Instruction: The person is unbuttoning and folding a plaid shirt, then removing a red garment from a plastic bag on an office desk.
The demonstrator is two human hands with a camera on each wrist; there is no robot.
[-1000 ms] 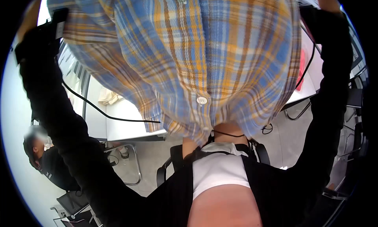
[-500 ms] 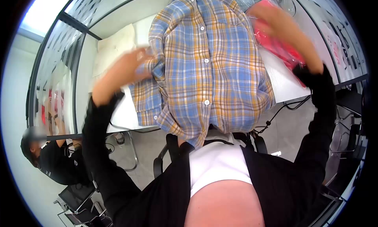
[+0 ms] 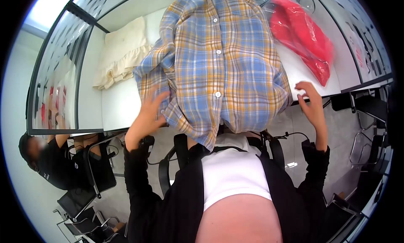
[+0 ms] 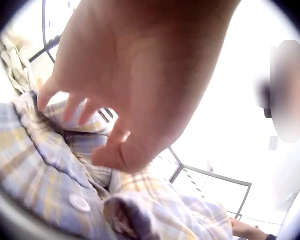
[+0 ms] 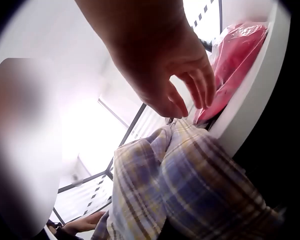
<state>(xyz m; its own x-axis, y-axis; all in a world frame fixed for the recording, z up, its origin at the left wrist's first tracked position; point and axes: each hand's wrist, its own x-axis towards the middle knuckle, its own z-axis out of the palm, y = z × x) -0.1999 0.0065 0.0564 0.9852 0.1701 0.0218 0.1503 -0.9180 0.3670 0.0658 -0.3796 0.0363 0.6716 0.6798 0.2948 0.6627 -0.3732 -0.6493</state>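
A blue, yellow and white plaid shirt (image 3: 246,70) lies buttoned side up on the white table, its hem hanging over the front edge toward the person's lap. At its lower left, over the sleeve, is my left hand (image 3: 146,118) with fingers spread and nothing in them. The left wrist view shows that hand (image 4: 125,85) hovering above the creased cloth beside a white button (image 4: 79,202). My right hand (image 3: 312,106) is just off the shirt's lower right side at the table edge, fingers loosely bent and holding nothing; the right wrist view shows its fingertips close over the fabric (image 5: 190,165).
A folded cream garment (image 3: 122,53) with a ruffled edge lies left of the shirt. Red cloth in a clear plastic bag (image 3: 301,36) lies to the right. Low partitions (image 3: 90,81) flank the table. Another person (image 3: 54,163) sits at far left, near black chairs (image 3: 86,205).
The shirt, first held up in front of the camera, came down flat onto the table. Both hands then moved away from its upper sides down toward the table's front edge.
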